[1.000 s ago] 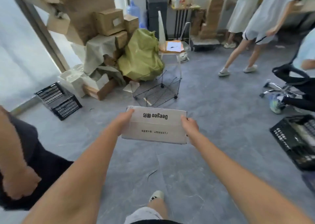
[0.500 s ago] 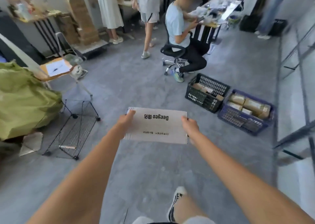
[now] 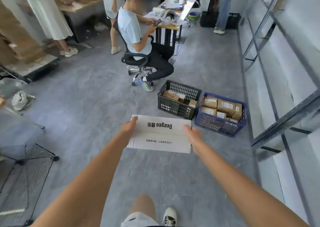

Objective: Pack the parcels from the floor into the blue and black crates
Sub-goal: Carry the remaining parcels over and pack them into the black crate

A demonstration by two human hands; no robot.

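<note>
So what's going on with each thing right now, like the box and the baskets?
Flat white cardboard parcel: closed, held off the floor.
Left hand: grips the parcel's left edge.
Right hand: grips its right edge.
Black plastic crate: on the floor, partly filled with boxes.
Blue plastic crate: beside it, nearly full of brown boxes.

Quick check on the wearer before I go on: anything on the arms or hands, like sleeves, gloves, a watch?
Nothing shows on either one. The left hand and right hand are bare, with no gloves, and no rings show. Both forearms are uncovered right down to the frame's bottom edge: no sleeve, watch, band or cable. Lower down, pale shorts and a white sneaker with dark markings are in view.
</note>
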